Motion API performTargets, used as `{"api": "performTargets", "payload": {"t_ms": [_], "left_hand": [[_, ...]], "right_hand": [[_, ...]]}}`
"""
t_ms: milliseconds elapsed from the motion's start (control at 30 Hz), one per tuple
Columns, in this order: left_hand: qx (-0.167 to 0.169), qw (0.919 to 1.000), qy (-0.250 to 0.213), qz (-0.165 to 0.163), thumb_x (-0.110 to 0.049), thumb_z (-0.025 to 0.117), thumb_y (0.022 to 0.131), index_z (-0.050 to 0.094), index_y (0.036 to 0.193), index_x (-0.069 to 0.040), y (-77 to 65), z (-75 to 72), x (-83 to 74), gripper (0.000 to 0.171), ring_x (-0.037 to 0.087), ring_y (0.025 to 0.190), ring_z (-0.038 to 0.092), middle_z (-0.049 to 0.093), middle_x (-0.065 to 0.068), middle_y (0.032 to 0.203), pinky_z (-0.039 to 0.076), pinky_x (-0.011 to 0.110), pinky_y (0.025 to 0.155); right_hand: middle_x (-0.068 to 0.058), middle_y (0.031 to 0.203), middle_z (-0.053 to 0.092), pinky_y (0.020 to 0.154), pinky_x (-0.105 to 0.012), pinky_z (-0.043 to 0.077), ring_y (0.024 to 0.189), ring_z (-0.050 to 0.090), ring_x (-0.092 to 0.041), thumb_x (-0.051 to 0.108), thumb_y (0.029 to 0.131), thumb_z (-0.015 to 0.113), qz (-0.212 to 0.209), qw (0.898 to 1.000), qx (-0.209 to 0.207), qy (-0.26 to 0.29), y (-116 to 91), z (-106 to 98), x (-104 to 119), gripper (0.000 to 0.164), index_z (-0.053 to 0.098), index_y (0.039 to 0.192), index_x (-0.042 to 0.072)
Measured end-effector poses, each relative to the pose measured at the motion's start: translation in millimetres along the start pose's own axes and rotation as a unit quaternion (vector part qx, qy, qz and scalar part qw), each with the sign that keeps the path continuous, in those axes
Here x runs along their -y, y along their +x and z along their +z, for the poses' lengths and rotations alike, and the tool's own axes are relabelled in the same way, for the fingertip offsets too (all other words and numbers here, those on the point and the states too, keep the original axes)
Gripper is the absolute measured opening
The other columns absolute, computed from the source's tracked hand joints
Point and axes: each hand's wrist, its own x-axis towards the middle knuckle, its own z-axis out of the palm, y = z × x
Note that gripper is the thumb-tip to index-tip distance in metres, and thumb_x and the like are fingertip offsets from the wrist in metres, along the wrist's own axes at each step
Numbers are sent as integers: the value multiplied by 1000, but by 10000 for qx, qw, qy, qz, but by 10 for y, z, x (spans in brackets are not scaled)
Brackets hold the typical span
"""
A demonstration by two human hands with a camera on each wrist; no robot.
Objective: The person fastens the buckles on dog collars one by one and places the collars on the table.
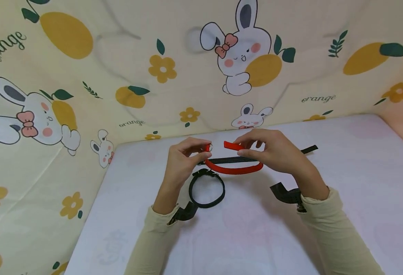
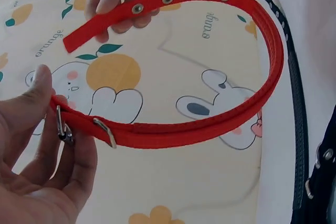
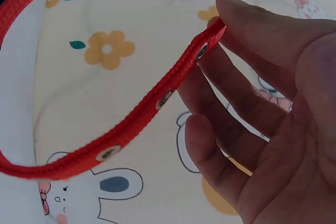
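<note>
A red pet collar (image 2: 189, 132) is bent into an open loop above the table, its two ends apart. My left hand (image 1: 185, 157) pinches the end with the silver buckle (image 2: 64, 124); a metal ring (image 2: 106, 132) sits close beside the buckle. Between thumb and fingers, my right hand (image 1: 271, 149) pinches the strap near its free tip (image 1: 232, 146), which sticks out past the thumb. Several metal eyelets (image 3: 164, 99) run along the strap by that hand. Below my left hand lies a black collar (image 1: 206, 206), closed into a ring.
A straight black collar (image 1: 234, 160) lies behind the red one, its tip (image 1: 309, 149) reaching out past my right hand. The white table (image 1: 242, 236) meets a cream cloth (image 1: 174, 23) with rabbits and oranges. Black bands (image 1: 285, 194) hang at both wrists.
</note>
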Motion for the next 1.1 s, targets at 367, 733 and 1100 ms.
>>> {"api": "performTargets", "payload": {"t_ms": [367,733,1100], "left_hand": [[181,9997,-79,-161,-1,80,81,74,108,-1,-40,106,1,28,17,93,65,72,17,102,53,26,85],[34,9992,-294,-270,2,80,78,74,103,3,-22,151,21,26,17,92,68,72,21,99,56,29,86],[247,9925,-882,-809,8,77,80,71,105,10,-20,171,-8,26,16,88,63,71,-6,89,54,22,68]], "right_hand": [[10,93,70,83,-37,51,91,61,-8,27,88,77,-84,9997,241,-51,21,110,67,27,73,114,22],[11,92,69,82,-37,52,89,61,-6,25,88,77,-226,9997,134,-18,9,136,107,24,73,111,21],[14,93,69,78,-31,53,87,60,-2,24,88,76,-493,9983,160,273,17,135,97,22,73,111,22]]}}
